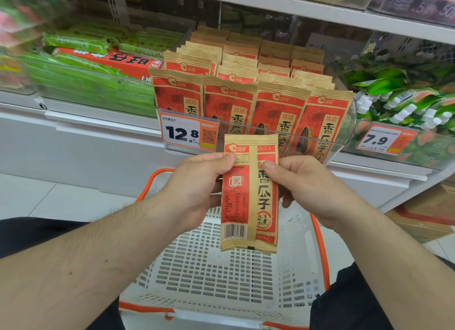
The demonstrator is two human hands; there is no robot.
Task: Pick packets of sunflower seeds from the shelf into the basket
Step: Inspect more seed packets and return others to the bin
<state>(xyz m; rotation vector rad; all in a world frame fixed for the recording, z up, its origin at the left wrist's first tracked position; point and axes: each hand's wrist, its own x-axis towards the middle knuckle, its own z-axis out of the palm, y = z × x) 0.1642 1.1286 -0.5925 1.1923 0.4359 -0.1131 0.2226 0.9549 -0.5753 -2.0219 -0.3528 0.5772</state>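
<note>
One tan-and-red packet of sunflower seeds point(250, 194) stands upright between both hands, its back with a barcode facing me. My left hand point(197, 184) pinches its left edge with thumb on front. My right hand point(305, 184) pinches the right edge the same way. The packet hangs over a white perforated basket point(211, 268) with orange handles, which holds nothing visible. On the shelf behind, several more seed packets point(251, 93) stand in rows inside a clear bin.
A price tag reading 12.8 point(188, 133) hangs on the clear bin front. Green snack packs point(93, 78) fill the left bin, green pouches point(398, 101) the right, with a 7.9 tag point(380, 140). Cardboard boxes point(428, 214) sit on the floor at right.
</note>
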